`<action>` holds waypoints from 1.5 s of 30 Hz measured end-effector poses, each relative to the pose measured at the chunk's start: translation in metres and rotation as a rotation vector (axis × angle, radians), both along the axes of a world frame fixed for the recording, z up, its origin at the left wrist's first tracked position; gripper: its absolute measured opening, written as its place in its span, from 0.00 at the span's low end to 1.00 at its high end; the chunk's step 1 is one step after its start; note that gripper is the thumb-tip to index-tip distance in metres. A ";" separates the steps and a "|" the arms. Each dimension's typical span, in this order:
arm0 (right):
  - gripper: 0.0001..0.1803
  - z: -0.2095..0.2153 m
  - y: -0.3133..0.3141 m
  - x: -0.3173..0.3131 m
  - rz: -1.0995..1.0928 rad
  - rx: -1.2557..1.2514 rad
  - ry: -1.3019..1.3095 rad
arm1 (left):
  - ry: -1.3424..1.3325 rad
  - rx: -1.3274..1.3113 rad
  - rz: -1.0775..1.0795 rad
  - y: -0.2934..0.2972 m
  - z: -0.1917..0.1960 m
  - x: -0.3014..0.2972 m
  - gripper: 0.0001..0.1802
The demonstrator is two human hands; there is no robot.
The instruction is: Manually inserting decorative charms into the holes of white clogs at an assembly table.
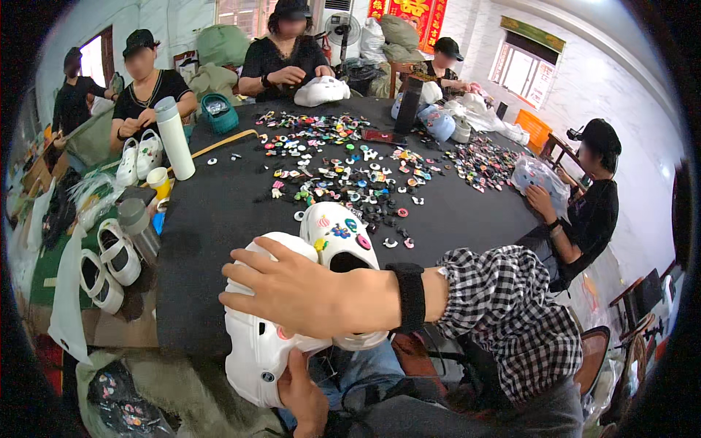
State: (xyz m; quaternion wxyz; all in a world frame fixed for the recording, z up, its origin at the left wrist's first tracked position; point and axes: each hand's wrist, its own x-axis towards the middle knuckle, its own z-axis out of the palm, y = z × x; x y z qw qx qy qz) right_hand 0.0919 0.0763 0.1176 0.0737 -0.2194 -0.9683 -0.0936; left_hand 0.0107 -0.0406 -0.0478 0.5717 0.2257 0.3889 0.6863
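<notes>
A white clog (252, 358) is held at the table's near edge between my two hands. My right hand (292, 288) reaches across from the right and lies over the clog, its fingers spread and curved round the far side. Its thumb presses near a small pinkish spot, partly hidden. My left hand (303, 394) comes from below and grips the clog's near end, its other fingers hidden underneath. Just right of it, a second white clog (310, 219) with several colourful shoe charms (340, 231) on its toe is partly covered by my right wrist.
Loose shoe charms (328, 175) lie scattered over the dark table (212, 241). At left stand white strapped shoes (120, 255), a steel cup (137, 226), a yellow cup (158, 182) and a tall pale bottle (174, 139). Co-workers (288, 58) sit around the table.
</notes>
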 end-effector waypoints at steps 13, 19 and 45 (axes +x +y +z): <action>0.41 -0.015 -0.009 -0.008 -0.052 0.168 0.097 | 0.053 0.006 0.037 -0.002 -0.021 -0.001 0.19; 0.33 -0.013 -0.013 -0.003 -0.060 0.154 0.077 | 0.075 -0.039 0.020 -0.002 -0.021 -0.003 0.22; 0.37 -0.019 -0.004 0.000 -0.004 0.127 0.203 | 0.221 0.026 -0.007 -0.010 -0.016 -0.004 0.19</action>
